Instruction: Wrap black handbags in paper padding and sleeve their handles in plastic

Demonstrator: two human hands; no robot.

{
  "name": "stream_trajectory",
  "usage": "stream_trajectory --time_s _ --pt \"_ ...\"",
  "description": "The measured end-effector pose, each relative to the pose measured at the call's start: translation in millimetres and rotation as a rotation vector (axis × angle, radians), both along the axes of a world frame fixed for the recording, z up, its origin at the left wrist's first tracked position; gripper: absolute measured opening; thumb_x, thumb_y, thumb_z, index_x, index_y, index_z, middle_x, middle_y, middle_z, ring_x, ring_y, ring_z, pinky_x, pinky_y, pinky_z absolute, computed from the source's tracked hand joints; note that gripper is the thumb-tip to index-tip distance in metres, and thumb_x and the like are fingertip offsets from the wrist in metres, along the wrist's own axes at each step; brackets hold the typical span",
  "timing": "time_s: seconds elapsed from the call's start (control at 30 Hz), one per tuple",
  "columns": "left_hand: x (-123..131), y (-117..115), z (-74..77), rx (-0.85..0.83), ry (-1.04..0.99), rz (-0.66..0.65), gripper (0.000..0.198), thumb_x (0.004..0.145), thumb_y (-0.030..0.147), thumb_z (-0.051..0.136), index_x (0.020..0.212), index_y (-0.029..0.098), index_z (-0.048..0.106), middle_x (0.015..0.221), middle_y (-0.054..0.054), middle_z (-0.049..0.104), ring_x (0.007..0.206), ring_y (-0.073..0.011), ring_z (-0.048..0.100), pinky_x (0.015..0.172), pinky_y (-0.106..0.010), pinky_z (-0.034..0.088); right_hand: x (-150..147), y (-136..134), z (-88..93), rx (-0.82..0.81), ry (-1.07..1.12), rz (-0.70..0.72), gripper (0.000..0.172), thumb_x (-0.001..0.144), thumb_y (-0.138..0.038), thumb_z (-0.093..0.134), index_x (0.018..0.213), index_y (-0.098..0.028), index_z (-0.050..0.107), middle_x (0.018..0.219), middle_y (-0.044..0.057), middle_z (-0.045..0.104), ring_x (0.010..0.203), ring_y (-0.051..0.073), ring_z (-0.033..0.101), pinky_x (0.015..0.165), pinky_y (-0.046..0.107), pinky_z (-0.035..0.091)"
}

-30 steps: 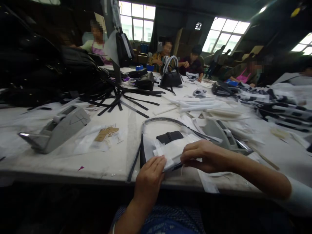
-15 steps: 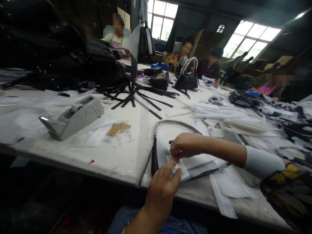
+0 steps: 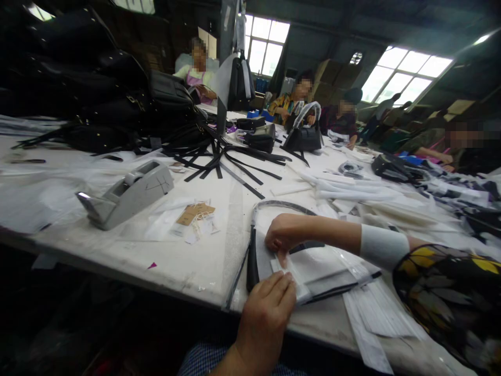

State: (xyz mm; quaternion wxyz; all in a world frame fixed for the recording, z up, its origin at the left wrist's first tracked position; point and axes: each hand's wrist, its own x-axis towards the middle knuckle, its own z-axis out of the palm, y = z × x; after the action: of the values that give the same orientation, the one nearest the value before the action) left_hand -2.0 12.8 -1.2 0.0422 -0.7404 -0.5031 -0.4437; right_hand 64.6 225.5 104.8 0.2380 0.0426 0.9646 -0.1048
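Observation:
A black handbag (image 3: 253, 258) lies at the table's front edge, its arched handle (image 3: 282, 203) covered in clear plastic. White wrapping sheet (image 3: 329, 269) covers most of its upper side. My left hand (image 3: 268, 308) is at the near edge, fingers close together and closed on a small folded white packet (image 3: 295, 282) on the wrapping. Just beyond, my right hand (image 3: 284, 235) reaches in from the right with curled fingers, one finger pointing down onto the packet. Whatever its fingertips pinch, if anything, is hidden.
A grey tape dispenser (image 3: 129, 193) and brown tags (image 3: 195, 214) are at left. Black bags (image 3: 117, 89) are heaped behind, with loose straps (image 3: 250, 164). White strips (image 3: 371, 308) overhang the front edge at right. Several co-workers sit across the table.
My right hand has shifted slightly left over the bag, one finger now extended down to the packet. My left fingers have drawn closer together. The whole view has tilted slightly upward.

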Motion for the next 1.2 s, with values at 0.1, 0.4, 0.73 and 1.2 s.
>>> stream_trajectory --time_s 0.1,0.4,0.73,1.2 --pt "0 2 -0.7 0.027 0.008 0.012 0.031 0.1 0.016 0.039 0.116 0.015 0.065 0.119 -0.005 0.072 0.11 -0.0216 0.067 0.086 -0.034 0.059 -1 15 -9.2 -0.065 -0.005 -0.111 0.037 0.065 -0.05 0.084 0.082 -0.021 0.069 0.073 -0.002 0.067 0.06 0.012 0.053 0.055 0.024 0.029" --pt "-3 2 2.9 0.052 0.067 0.024 0.031 0.102 0.022 0.038 0.115 0.016 0.065 0.119 -0.003 0.073 0.106 -0.0224 0.069 0.082 -0.036 0.062 1 50 -39.6 -0.511 0.006 -0.506 0.051 0.059 -0.06 0.082 0.074 -0.013 0.065 0.064 -0.003 0.062 0.061 0.012 0.056 0.058 0.023 0.043" --pt "-7 0 7.8 0.061 0.111 0.007 0.031 0.101 0.019 0.038 0.115 0.017 0.066 0.118 -0.003 0.073 0.105 -0.0213 0.07 0.082 -0.034 0.061 44 -4 -19.7 -0.269 0.22 -0.588 0.075 0.068 -0.064 0.074 0.128 -0.02 0.064 0.121 0.011 0.068 0.109 0.031 0.061 0.092 0.035 0.044" --pt "4 37 -55.1 0.458 0.043 0.108 0.046 0.102 0.028 0.023 0.102 0.022 0.069 0.09 -0.002 0.079 0.084 -0.0169 0.074 0.067 -0.027 0.055 28 20 -45.6 -0.511 0.082 -0.725 0.044 0.078 -0.057 0.068 0.081 -0.014 0.072 0.067 -0.002 0.061 0.06 0.01 0.051 0.059 0.021 0.042"
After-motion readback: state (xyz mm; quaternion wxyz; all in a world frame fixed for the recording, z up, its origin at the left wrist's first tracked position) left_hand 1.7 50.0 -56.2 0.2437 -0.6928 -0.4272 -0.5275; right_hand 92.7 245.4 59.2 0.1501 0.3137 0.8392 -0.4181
